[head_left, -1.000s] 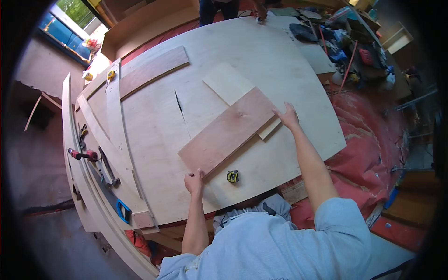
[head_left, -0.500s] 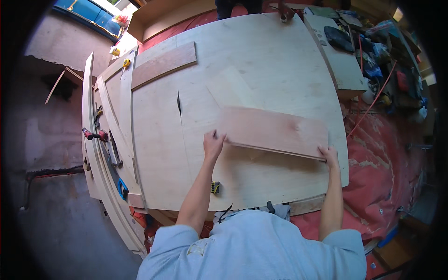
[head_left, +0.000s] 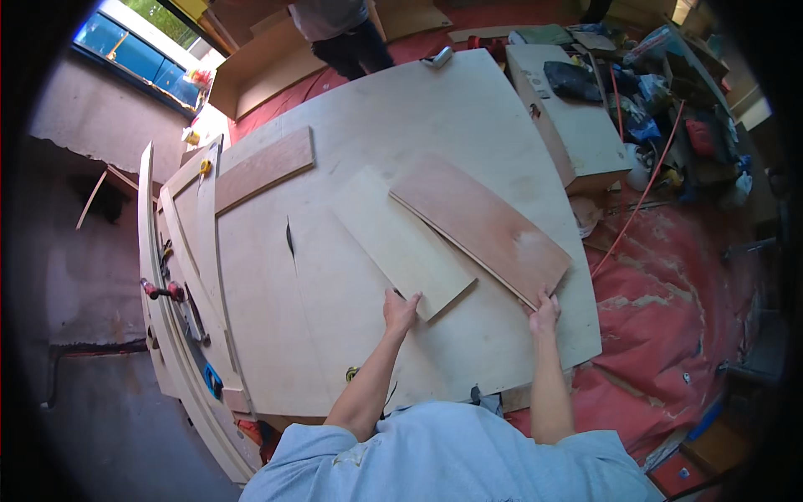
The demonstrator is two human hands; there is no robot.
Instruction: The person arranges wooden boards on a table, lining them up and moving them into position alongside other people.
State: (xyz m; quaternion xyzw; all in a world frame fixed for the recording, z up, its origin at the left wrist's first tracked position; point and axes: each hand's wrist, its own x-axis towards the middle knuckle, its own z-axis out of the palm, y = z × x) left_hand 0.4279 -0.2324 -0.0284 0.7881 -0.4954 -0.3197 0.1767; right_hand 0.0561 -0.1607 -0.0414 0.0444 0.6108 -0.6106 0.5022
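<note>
A reddish plywood board point(head_left: 485, 226) lies slanted on the large pale sheet of plywood point(head_left: 351, 109), its near end toward the right. My right hand point(head_left: 544, 315) is closed on that near end, thumb on top. Beside it, to the left, lies a paler board point(head_left: 410, 251) at a similar slant, partly blurred. My left hand point(head_left: 401, 312) is closed on the near left edge of this paler board, with the thumb over it. A small dark bit shows at the left fingers, too small to name. A tape measure point(head_left: 352, 373) sits by my left forearm.
Another reddish board point(head_left: 266, 170) lies at the far left. Long wooden strips point(head_left: 159, 276), a red drill point(head_left: 163, 290) and a blue-handled tool point(head_left: 212, 381) are along the left side. A person point(head_left: 351, 42) stands beyond the far edge. Cluttered bags point(head_left: 573, 79) and a red hose point(head_left: 644, 184) are at right.
The reddish board has turned to a steeper slant and come down beside the paler one. My left hand has left it and taken the paler board. The view has shifted, showing more of the person.
</note>
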